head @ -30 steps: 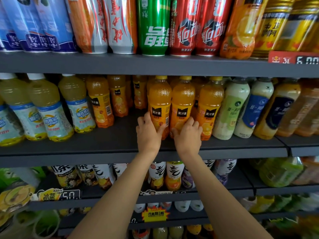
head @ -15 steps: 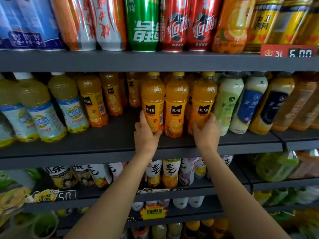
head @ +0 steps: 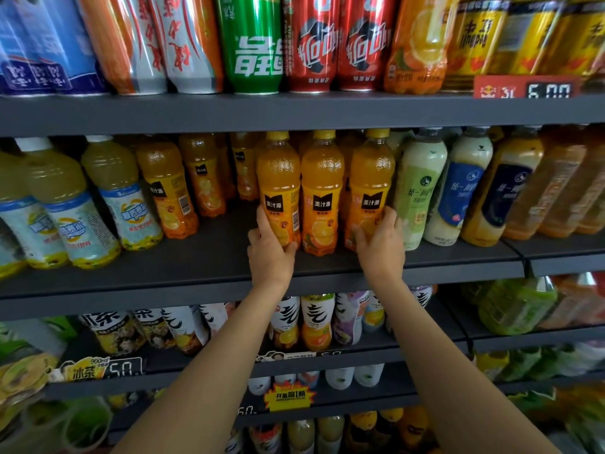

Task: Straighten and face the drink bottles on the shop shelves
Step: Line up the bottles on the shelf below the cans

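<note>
At frame centre, left hand (head: 270, 249) grasps the left orange juice bottle (head: 279, 188); right hand (head: 381, 244) grasps the right orange juice bottle (head: 371, 188). Recommend turning both labels forward, flush with the middle bottle (head: 322, 194).

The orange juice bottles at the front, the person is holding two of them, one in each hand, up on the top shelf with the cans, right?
Not the top shelf. The head view shows the left hand and right hand each holding an orange juice bottle on the middle shelf, below the cans.

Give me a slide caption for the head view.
Left hand and right hand grip the outer two of three front orange juice bottles.
</note>
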